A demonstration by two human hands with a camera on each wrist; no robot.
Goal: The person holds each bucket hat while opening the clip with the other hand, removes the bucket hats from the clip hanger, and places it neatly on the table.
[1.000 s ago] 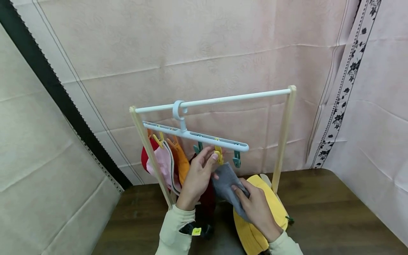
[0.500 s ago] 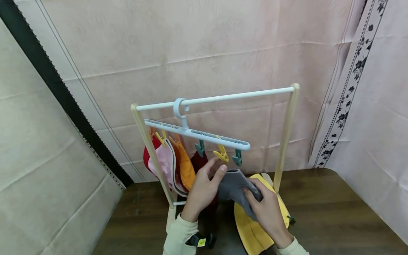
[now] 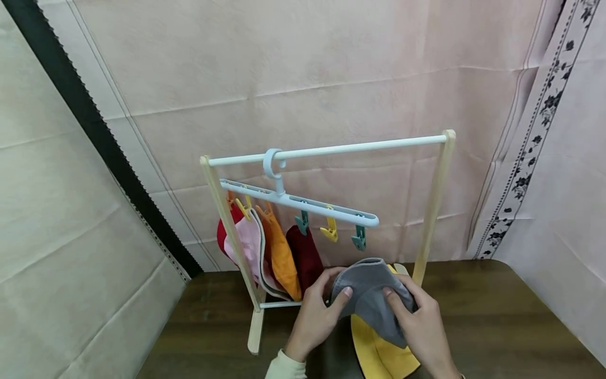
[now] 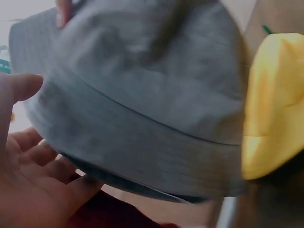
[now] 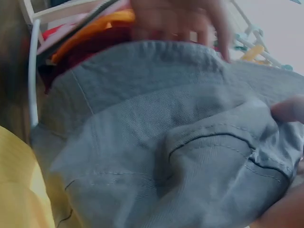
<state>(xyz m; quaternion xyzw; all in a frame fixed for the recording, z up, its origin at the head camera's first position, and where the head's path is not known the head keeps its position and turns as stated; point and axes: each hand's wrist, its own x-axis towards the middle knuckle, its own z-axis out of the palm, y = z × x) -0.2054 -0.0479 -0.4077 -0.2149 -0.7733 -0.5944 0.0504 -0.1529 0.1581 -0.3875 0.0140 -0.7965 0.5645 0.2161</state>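
Observation:
A grey bucket hat [image 3: 374,295] is between both hands, below the hanger, its folded brim towards the clips. My left hand [image 3: 318,313] holds the brim at its left edge, thumb in front and fingers behind; in the left wrist view the fingers [image 4: 47,161] lie under the brim. My right hand [image 3: 418,321] grips the hat's right side, thumb on the cloth. A light blue hanger [image 3: 303,202] bears clips. Two of them, a yellow clip [image 3: 330,230] and a green clip [image 3: 359,239], hold nothing. A dark red cloth piece [image 3: 305,255] hangs beside my left hand.
The hanger hooks over the white rail [image 3: 360,148] of a stand with cream posts [image 3: 434,205]. Pink [image 3: 245,239] and orange [image 3: 280,250] cloth pieces hang at its left. A yellow hat [image 3: 379,352] lies on the brown table [image 3: 502,321] below my hands.
My left hand has come down from the yellow clip to the grey hat's brim. The hat has moved down and right, away from the clip, and spread wider between both hands.

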